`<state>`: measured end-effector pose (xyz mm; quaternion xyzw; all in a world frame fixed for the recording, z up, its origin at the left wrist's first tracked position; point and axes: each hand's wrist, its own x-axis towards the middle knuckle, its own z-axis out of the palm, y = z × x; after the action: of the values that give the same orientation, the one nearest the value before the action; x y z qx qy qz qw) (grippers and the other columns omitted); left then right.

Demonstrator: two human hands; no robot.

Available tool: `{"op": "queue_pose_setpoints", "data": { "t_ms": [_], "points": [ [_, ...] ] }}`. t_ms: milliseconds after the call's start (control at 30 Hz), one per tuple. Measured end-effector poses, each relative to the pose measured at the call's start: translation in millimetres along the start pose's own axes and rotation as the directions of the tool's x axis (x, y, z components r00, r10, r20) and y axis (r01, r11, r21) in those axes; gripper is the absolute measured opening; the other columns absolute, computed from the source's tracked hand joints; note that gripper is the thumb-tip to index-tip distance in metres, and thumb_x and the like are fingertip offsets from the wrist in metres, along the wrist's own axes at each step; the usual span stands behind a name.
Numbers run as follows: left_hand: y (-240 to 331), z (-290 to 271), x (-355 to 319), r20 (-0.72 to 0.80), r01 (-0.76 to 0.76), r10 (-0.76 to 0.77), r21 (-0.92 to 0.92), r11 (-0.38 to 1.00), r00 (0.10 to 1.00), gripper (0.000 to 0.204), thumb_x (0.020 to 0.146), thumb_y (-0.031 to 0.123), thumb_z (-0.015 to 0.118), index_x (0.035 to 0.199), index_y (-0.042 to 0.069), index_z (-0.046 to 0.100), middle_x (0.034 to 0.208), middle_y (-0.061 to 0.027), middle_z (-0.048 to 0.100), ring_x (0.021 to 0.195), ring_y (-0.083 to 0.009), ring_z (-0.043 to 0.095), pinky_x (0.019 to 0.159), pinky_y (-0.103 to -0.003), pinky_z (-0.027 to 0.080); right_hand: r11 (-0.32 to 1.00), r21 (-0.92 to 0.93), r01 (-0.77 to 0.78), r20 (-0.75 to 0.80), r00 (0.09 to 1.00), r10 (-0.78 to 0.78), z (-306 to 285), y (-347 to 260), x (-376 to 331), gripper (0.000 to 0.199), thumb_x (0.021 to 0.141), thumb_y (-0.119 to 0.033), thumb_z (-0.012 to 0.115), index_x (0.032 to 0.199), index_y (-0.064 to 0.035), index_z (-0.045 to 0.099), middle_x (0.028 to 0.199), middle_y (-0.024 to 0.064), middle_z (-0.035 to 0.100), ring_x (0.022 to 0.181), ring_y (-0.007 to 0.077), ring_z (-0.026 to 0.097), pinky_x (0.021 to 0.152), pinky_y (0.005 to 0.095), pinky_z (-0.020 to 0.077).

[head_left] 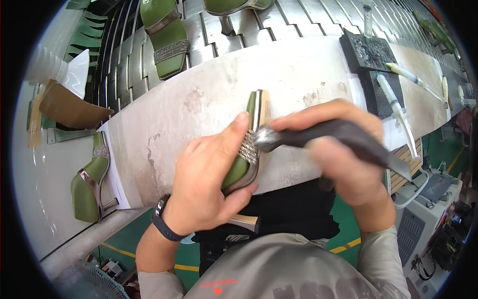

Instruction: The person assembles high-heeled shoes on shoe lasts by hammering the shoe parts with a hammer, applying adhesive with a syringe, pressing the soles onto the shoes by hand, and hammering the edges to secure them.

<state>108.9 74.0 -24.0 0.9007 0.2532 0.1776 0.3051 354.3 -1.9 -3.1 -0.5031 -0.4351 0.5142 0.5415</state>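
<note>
My left hand is closed around a green heeled sandal with a sparkly strap, turned on its side so the sole edge faces right. Its heel shows below my fingers. My right hand, partly blurred, grips a shoemaker's hammer with a long dark curved head. The hammer's round metal face is at the edge of the sole, beside the strap; whether it touches I cannot tell. Most of the hammer's handle is hidden by my fingers.
Another green sandal rests at the left end of the stained white worktable. More sandals lie on the metal slat conveyor beyond. Syringes and dark foam blocks are at the right. A machine stands at lower right.
</note>
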Motion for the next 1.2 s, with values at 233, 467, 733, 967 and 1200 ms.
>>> {"op": "queue_pose_setpoints", "data": {
  "t_ms": [233,467,733,967,1200],
  "points": [
    [-5.8,-3.5,1.6,0.004,0.007,-0.007,-0.045,0.999,1.000,0.107,0.068,0.005,0.085,0.164,-0.003,0.039,0.149,-0.0285,0.060,0.115,-0.0397,0.068,0.099,-0.045,0.049,0.969,-0.203,-0.139,0.185,0.967,0.178,-6.3,-22.2,16.9,0.029,0.090,-0.007,0.075,0.113,0.0090,0.069,0.116,0.0236,0.078,0.110,0.0243,0.075,0.102,0.0368,0.0565],
    [-5.7,-4.0,1.3,0.036,0.018,-0.016,-0.051,0.999,0.999,0.105,0.068,0.005,0.086,0.162,-0.005,0.041,0.149,-0.0301,0.059,0.115,-0.0401,0.068,0.100,-0.045,0.049,0.962,-0.267,0.049,0.021,0.999,-0.045,-2.3,-7.4,49.0,0.025,0.097,-0.013,0.068,0.111,0.0072,0.069,0.110,0.0212,0.080,0.105,0.0226,0.076,0.097,0.0355,0.0580],
    [-8.1,-0.5,-4.1,-0.025,-0.013,0.012,-0.046,0.999,1.000,0.107,0.069,0.003,0.086,0.163,-0.007,0.037,0.145,-0.0248,0.063,0.115,-0.0423,0.068,0.099,-0.046,0.049,0.945,-0.324,0.053,0.192,0.981,0.011,-9.7,-14.6,30.8,0.031,0.093,-0.018,0.074,0.110,0.0073,0.068,0.113,0.0250,0.078,0.105,0.0297,0.077,0.099,0.0407,0.0599],
    [-8.3,1.5,-1.4,-0.048,-0.039,0.037,-0.056,0.998,0.998,0.106,0.067,0.002,0.087,0.162,-0.007,0.039,0.150,-0.0265,0.060,0.115,-0.0421,0.068,0.098,-0.046,0.050,0.825,-0.410,0.388,0.348,0.903,-0.251,0.9,-9.5,1.7,0.035,0.086,-0.018,0.084,0.106,0.0083,0.071,0.110,0.0285,0.078,0.105,0.0384,0.079,0.094,0.0440,0.0634],
    [-8.7,3.7,-4.0,-0.081,-0.059,0.056,-0.034,0.998,0.995,0.102,0.070,0.006,0.084,0.162,-0.007,0.040,0.149,-0.0275,0.060,0.114,-0.0425,0.068,0.099,-0.046,0.051,0.640,-0.562,0.524,0.261,0.846,-0.464,40.9,12.3,-41.1,0.036,0.074,-0.008,0.090,0.103,0.0064,0.075,0.106,0.0229,0.077,0.096,0.0380,0.079,0.085,0.0425,0.0681]
  ]
}}
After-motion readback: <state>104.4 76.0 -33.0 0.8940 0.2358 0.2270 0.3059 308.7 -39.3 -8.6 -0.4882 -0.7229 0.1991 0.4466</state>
